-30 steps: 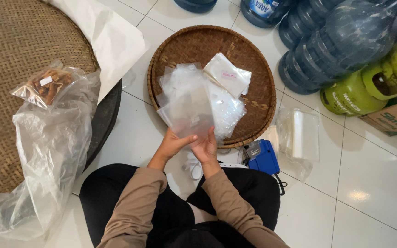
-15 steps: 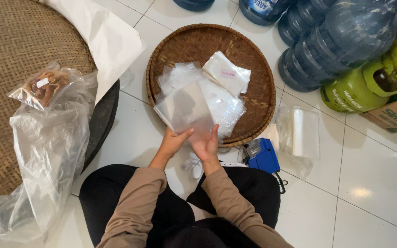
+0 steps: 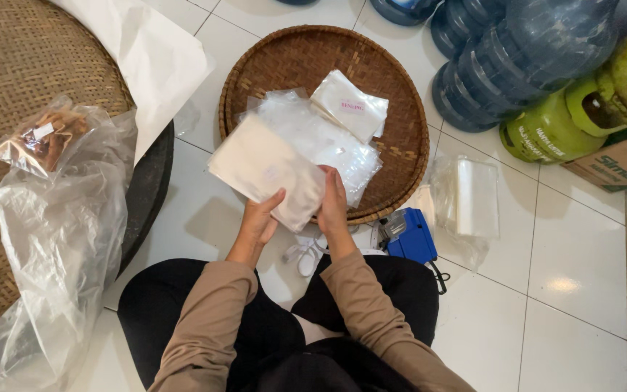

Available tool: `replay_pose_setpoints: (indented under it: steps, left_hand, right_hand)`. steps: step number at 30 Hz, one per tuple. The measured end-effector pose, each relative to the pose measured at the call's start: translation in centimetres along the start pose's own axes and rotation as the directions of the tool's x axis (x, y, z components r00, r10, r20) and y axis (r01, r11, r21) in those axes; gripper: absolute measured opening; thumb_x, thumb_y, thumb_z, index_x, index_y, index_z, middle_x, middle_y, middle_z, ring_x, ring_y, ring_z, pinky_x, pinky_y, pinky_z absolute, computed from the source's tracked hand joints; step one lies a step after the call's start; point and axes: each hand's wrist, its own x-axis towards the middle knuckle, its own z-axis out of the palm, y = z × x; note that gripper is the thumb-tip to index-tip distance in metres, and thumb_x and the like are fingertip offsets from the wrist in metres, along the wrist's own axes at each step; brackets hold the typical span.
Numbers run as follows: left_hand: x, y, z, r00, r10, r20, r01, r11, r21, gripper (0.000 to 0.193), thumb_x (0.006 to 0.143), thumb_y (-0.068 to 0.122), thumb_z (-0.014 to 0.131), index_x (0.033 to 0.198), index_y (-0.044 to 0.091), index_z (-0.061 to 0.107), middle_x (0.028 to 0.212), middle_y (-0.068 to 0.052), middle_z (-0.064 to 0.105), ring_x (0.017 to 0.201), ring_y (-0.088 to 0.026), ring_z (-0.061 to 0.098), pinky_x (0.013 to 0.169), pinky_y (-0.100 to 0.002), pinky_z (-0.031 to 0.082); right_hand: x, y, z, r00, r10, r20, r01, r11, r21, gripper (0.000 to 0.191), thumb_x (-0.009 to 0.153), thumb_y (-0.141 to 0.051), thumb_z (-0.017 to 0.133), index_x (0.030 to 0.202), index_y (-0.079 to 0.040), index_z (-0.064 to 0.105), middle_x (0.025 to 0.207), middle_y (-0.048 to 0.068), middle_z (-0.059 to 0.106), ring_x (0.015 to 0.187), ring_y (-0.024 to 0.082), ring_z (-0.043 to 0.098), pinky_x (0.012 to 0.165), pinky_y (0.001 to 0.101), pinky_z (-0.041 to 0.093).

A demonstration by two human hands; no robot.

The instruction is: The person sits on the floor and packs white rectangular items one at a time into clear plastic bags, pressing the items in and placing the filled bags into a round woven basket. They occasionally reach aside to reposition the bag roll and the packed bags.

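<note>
My left hand [image 3: 259, 221] and my right hand [image 3: 332, 202] both grip the near edge of a stack of clear plastic bags [image 3: 264, 167], held flat over the near rim of a round woven tray [image 3: 393, 109]. More clear bags [image 3: 328, 141] and a white packet with a small label [image 3: 348, 105] lie in the tray. My sleeves are tan and I sit on the tiled floor.
A large woven mat tray [image 3: 16, 109] at left bears white paper [image 3: 146, 58], a big clear plastic bag [image 3: 52, 239] and a packet of brown snacks [image 3: 41, 138]. A blue device [image 3: 411, 236], folded bags [image 3: 473, 196], blue water jugs [image 3: 517, 58] and a green gas cylinder [image 3: 567, 120] stand right.
The stack of bags has tilted down from nearly upright to lying flat and spread toward the left. Both hands keep hold of its near edge.
</note>
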Motion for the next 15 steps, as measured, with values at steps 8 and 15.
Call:
replay_pose_setpoints:
  steps: [8, 15]
  left_hand:
    - [1.8, 0.9, -2.7, 0.971, 0.033, -0.238, -0.073, 0.984, -0.160, 0.055, 0.093, -0.006, 0.062, 0.145, 0.000, 0.046, 0.141, -0.018, 0.057, 0.126, -0.033, 0.060, 0.107, -0.048, 0.052]
    - [2.9, 0.8, -3.5, 0.942, 0.055, -0.331, -0.120, 0.977, -0.178, 0.056, 0.093, -0.012, 0.056, 0.147, 0.000, 0.043, 0.142, -0.018, 0.054, 0.129, -0.035, 0.057, 0.108, -0.048, 0.051]
  right_hand:
    - [8.2, -1.8, -4.7, 0.986, -0.166, -0.009, -0.018, -0.050, -0.999, 0.123, 0.060, -0.043, 0.102, 0.146, 0.006, 0.029, 0.140, 0.028, 0.047, 0.130, 0.039, 0.045, 0.103, 0.0471, 0.039]
    - [12.5, -3.4, -4.7, 0.964, 0.019, -0.266, -0.266, 0.057, -0.962, 0.112, 0.057, -0.016, 0.098, 0.150, -0.004, 0.036, 0.129, 0.019, 0.062, 0.109, 0.029, 0.066, 0.086, 0.0364, 0.058]
